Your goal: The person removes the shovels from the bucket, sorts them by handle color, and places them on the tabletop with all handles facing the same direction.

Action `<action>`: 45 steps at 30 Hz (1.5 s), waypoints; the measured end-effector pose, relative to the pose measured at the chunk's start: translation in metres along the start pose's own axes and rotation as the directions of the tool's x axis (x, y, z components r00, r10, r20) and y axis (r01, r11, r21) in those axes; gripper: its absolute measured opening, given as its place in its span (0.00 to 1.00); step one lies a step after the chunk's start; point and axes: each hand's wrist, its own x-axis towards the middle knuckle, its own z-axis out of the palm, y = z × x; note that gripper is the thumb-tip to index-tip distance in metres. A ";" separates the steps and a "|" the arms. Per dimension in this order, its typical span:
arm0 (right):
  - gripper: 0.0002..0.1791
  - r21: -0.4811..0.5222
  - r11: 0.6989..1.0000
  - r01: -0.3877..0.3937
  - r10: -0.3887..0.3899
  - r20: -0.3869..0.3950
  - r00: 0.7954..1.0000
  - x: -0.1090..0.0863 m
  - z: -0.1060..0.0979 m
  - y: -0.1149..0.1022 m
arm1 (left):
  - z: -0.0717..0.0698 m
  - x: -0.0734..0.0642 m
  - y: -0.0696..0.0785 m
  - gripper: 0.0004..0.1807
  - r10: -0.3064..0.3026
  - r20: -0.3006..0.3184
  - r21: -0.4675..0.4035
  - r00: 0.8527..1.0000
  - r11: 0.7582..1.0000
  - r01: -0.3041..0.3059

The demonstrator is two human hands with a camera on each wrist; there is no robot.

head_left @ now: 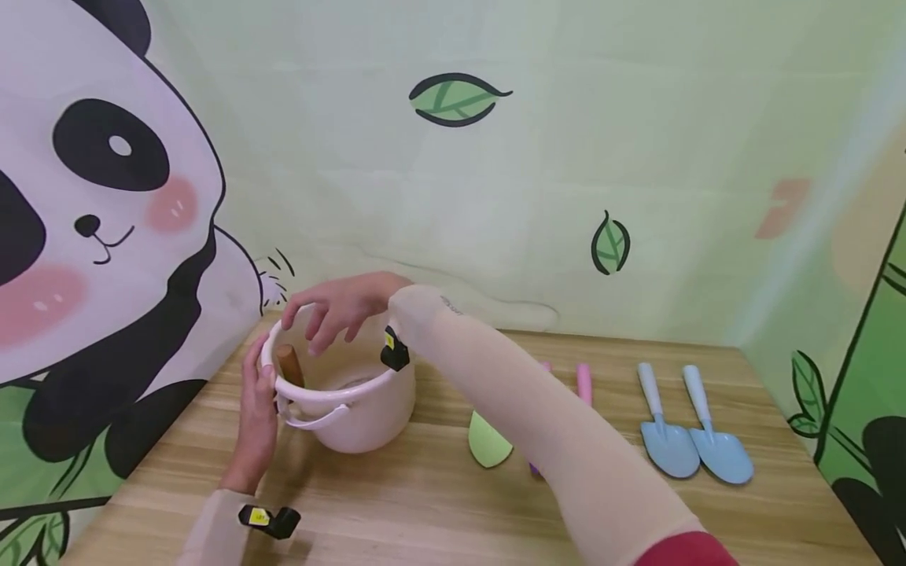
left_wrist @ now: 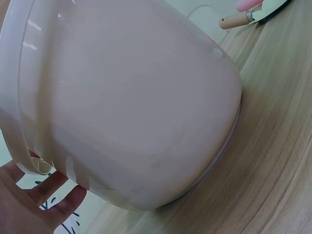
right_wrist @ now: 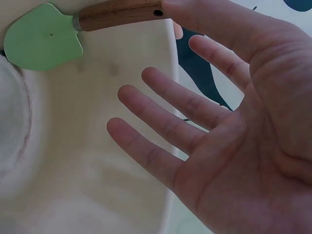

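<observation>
A white bucket (head_left: 364, 428) stands on the table, its carrying handle (head_left: 311, 423) hanging down at the front. My left hand (head_left: 258, 409) holds its left rim, with the thumb at the rim and the fingers along the outside. Inside leans a trowel with a brown wooden handle (head_left: 289, 365) and a green blade (right_wrist: 44, 39). Over the bucket's opening is my right hand (head_left: 343, 306), fingers spread and grasping nothing. In the right wrist view its thumb overlaps the end of the wooden handle; whether they touch I cannot tell.
Two blue trowels (head_left: 668, 448) lie side by side on the right of the wooden table (head_left: 396, 519). A light green blade (head_left: 490, 439) and a pink handle (head_left: 583, 384) are partly covered by my right forearm. A panda-printed backdrop (head_left: 453, 204) rises behind.
</observation>
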 end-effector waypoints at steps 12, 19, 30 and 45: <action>0.24 0.078 0.997 0.015 -0.016 0.018 1.000 0.022 0.018 -0.008 | -0.003 0.001 -0.002 0.30 -0.011 -0.035 -0.026 0.999 1.000 0.010; 0.23 0.087 0.996 0.013 -0.015 0.024 1.000 0.027 0.028 -0.012 | -0.002 0.000 -0.002 0.29 -0.001 -0.045 -0.062 0.999 0.998 -0.001; 0.14 0.034 0.999 0.026 -0.026 -0.005 1.000 0.033 0.037 -0.015 | -0.002 -0.001 -0.001 0.29 -0.040 -0.043 -0.080 0.998 0.996 0.036; 0.06 -0.198 0.975 0.103 -0.126 -0.107 0.986 0.030 0.039 -0.014 | 0.000 0.002 0.000 0.30 0.002 -0.020 -0.083 1.000 0.997 -0.004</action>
